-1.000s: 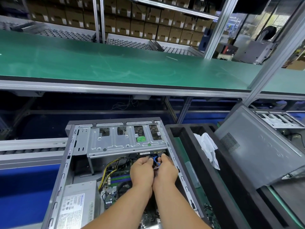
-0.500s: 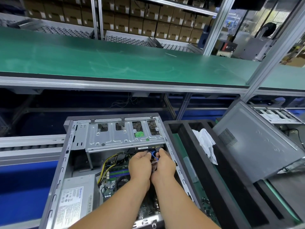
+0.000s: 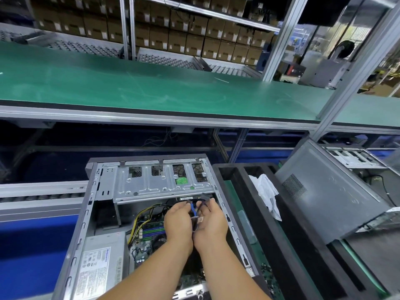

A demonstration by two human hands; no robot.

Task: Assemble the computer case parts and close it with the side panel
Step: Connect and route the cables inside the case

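Note:
An open computer case (image 3: pixel 88 213) lies on its side in front of me, with a silver drive cage (image 3: pixel 160 187) at its far end, a power supply (image 3: pixel 99 265) at the near left and the motherboard (image 3: pixel 147 237) in the middle. Both hands are inside the case just below the drive cage. My left hand (image 3: pixel 178 224) and my right hand (image 3: pixel 211 224) sit side by side, each gripping a bundle of blue and black cables (image 3: pixel 194 210) that ends in a black connector (image 3: pixel 204 197). The grey side panel (image 3: pixel 324 202) leans to the right.
A black foam tray (image 3: pixel 244 204) with a white cloth (image 3: pixel 266 191) stands right of the case. A green workbench (image 3: pixel 151 87) runs across above. A roller conveyor (image 3: pixel 39 198) lies to the left. Another open case (image 3: pixel 350 158) sits at far right.
Both hands have drawn back slightly from under the drive cage, pulling the cable bundle and its black connector into sight. The camera has dipped a little.

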